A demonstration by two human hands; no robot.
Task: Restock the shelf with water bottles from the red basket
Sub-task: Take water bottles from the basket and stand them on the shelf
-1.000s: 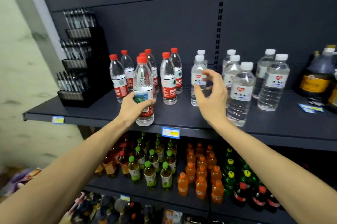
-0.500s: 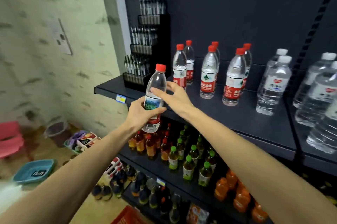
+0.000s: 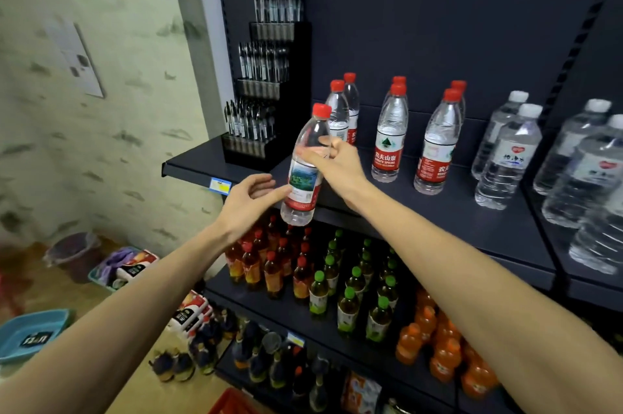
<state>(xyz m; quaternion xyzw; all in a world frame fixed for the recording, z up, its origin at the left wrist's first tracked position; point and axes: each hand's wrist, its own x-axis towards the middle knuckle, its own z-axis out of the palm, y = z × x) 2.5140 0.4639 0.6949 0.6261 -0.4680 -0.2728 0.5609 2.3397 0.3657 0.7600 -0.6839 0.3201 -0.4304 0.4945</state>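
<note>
A clear water bottle (image 3: 305,174) with a red cap and a red-and-green label hangs tilted in front of the dark shelf's (image 3: 448,211) front edge. My right hand (image 3: 337,162) is closed around its upper body. My left hand (image 3: 251,196) sits just left of the label with fingers apart, its fingertips at the bottle's side. Several red-capped water bottles (image 3: 389,137) stand on the shelf behind, in pairs. A corner of the red basket (image 3: 232,402) shows at the bottom edge.
White-capped water bottles (image 3: 505,157) stand at the right of the shelf. A black stepped pen display (image 3: 266,93) fills its left end. Lower shelves hold tea and orange drink bottles (image 3: 347,285). A blue tray (image 3: 30,332) and a bucket sit on the floor at left.
The bottle passed from my left hand to my right. My left hand let go and opened; my right hand closed on the upper body. The view came closer to the shelf.
</note>
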